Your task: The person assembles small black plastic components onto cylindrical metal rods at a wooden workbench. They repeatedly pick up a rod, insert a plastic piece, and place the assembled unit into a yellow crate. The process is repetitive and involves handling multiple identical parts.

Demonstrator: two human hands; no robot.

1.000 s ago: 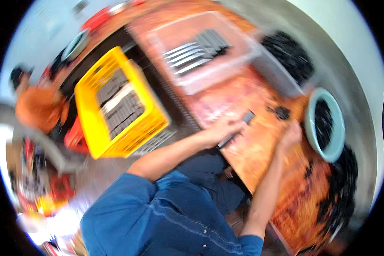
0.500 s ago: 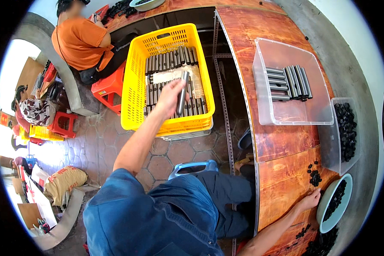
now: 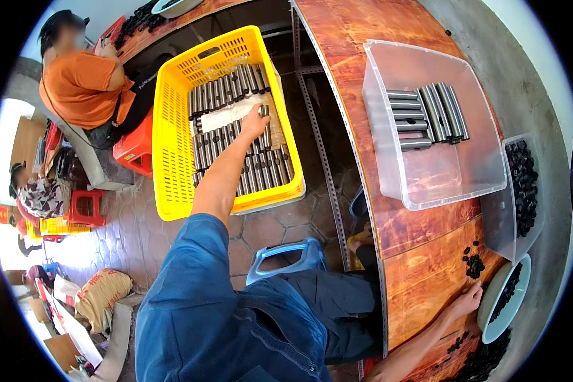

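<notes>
My left hand (image 3: 254, 122) reaches into a yellow plastic crate (image 3: 167, 146), its fingers closed on a metal tube (image 3: 267, 130) at the right end of the middle row. Rows of similar dark-grey tubes (image 3: 226, 90) lie side by side in the crate, with pale sheet material (image 3: 226, 116) showing between two rows. On the wooden table at right, my right hand (image 3: 470, 298) rests with curled fingers beside a pale blue bowl (image 3: 523, 275) of small black parts. Whatever those fingers hold, if anything, is hidden. A few loose black parts (image 3: 473, 265) lie just beyond it.
A clear plastic bin (image 3: 389, 167) with several tubes stands on the table (image 3: 420, 254). Beside it is a narrower clear container (image 3: 498, 223) of black parts. A blue stool (image 3: 318, 254) stands by my legs. A person in orange (image 3: 83, 89) sits at far left near a red stool (image 3: 135, 148).
My left hand has lowered the tube from above the crate into the row, reaching farther in. The view has shifted, so the crate appears farther left. My right hand stays beside the bowl.
</notes>
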